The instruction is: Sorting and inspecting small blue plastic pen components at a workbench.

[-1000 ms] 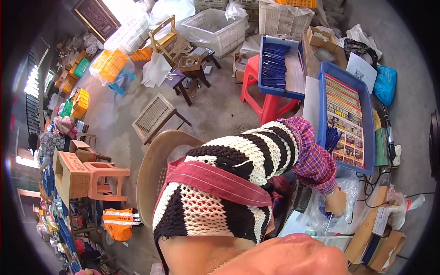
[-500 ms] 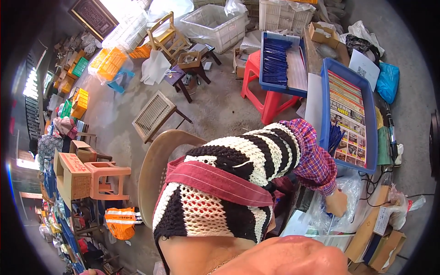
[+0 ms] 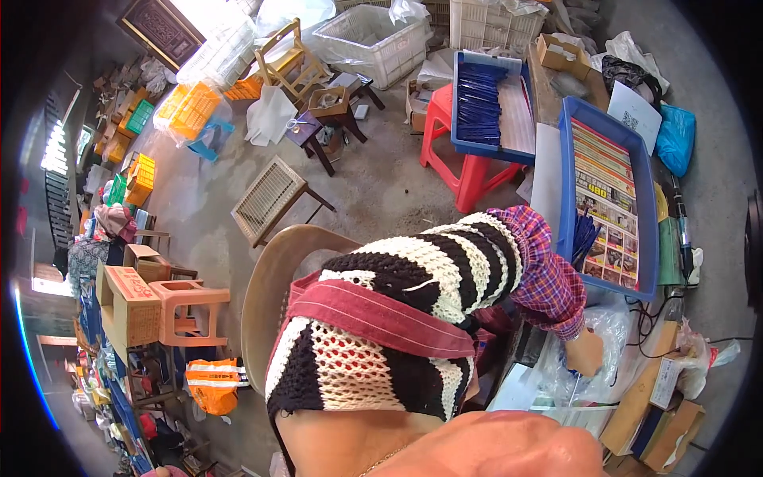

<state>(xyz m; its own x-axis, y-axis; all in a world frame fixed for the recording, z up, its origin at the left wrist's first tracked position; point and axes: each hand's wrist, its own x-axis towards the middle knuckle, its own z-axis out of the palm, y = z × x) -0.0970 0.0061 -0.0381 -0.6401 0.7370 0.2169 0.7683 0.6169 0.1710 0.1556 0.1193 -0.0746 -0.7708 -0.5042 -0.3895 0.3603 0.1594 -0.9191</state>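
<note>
My left hand (image 3: 586,353) reaches out from a plaid cuff and rests low over a clear plastic bag (image 3: 608,338) on the worktop. Its fingers curl downward, and a small dark blue bit shows at their edge; what they hold is mostly hidden. Beyond the hand stands a blue tray (image 3: 567,183) lined with printed paper, with a bunch of slim blue pen-like sticks (image 3: 584,238) lying in one corner. A white sheet (image 3: 515,389) lies on the near side of the bag. My right hand does not show.
A second blue tray (image 3: 493,153) full of blue sticks sits on a red stool (image 3: 469,187). Cardboard boxes (image 3: 671,433) and black cables (image 3: 642,326) border the worktop. A woven-top stool (image 3: 270,199), a pink stool (image 3: 195,298) and an orange bag (image 3: 214,385) stand about the floor.
The view has shifted very slightly. My left hand stays at the same spot on the plastic bag, and nothing else has visibly moved.
</note>
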